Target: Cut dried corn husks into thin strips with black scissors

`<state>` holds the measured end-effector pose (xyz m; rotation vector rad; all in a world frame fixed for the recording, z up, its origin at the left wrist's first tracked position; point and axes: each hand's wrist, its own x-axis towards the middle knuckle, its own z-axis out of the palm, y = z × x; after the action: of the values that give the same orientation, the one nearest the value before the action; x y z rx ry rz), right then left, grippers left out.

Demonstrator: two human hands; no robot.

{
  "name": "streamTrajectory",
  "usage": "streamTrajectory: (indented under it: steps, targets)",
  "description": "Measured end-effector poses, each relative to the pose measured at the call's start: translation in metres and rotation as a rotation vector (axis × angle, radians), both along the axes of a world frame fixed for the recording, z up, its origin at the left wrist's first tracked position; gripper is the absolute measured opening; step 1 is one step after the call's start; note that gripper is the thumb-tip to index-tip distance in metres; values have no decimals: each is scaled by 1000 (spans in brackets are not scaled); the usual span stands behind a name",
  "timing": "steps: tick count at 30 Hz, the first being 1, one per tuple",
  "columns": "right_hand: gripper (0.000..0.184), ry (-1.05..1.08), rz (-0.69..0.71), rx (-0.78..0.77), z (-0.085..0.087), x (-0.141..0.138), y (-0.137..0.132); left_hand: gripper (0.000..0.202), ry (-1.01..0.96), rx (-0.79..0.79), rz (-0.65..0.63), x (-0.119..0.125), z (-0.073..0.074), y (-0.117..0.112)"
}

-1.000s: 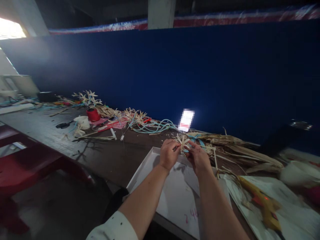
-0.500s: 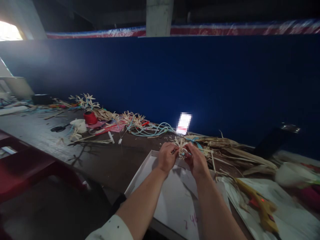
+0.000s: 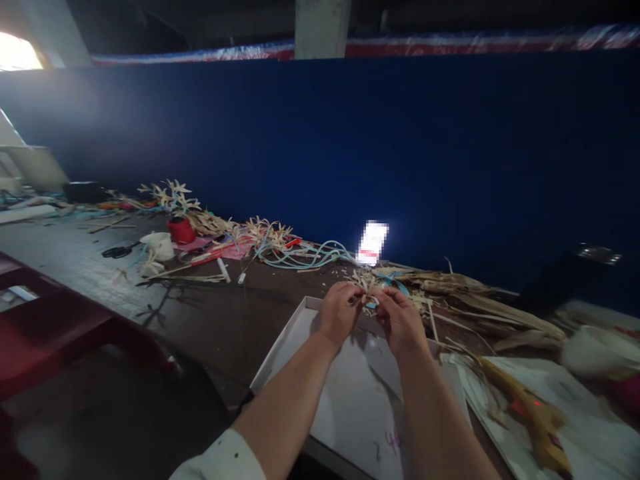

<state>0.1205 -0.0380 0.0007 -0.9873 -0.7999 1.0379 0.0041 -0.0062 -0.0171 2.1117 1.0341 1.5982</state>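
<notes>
A small pale flower of dried husk strips (image 3: 371, 300) is between my two hands, above the far edge of a shallow white box (image 3: 350, 417). My left hand (image 3: 340, 312) pinches it from the left with thumb and fingers. From the right, my right hand (image 3: 401, 320) pinches one of its strips, fingertips close to those of the left. A bit of light blue shows under the flower. Fingers partly cover its centre. Just behind it, a bundle of dried husks (image 3: 450, 283) lies on the table.
A lit phone (image 3: 373, 243) leans against the blue partition (image 3: 250, 147). On the right lies a yellow glue gun (image 3: 537, 413) on white sheets. Leftward are blue cords (image 3: 320, 255), husk flowers (image 3: 270, 233), a red thread spool (image 3: 182, 230), a white cup (image 3: 159, 247) and black scissors (image 3: 120, 251).
My fingertips have come closer together over the husk flower, the right ones moving in to its middle. The head view has tilted slightly.
</notes>
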Motion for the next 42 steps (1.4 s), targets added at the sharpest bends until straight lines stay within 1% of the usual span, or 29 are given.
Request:
streamTrajectory:
  steps: [3, 9, 15, 21, 26, 34, 42]
  targets:
    - [28, -35, -8, -6, 0, 0, 0, 17, -3, -33, -41, 0, 0, 0]
    - [27, -61, -21, 11, 1, 2, -1, 11, -52, -78, -143, 1, -3, 2]
    - [27, -79, -6, -4, 3, 5, -2, 15, -34, -126, -150, 0, -2, 0]
    - [25, -50, -10, -29, 4, 6, -2, 15, -57, -141, -144, -2, 1, -2]
    - [26, -20, -18, -33, 3, 6, -1, 14, -102, -202, -131, -1, 1, -1]
    - [26, -40, -10, -8, 1, 6, -1, 16, -206, -305, -218, 2, 1, 0]
    - [26, -31, -2, -9, 2, 4, -2, 15, -272, -345, -243, 2, 3, -1]
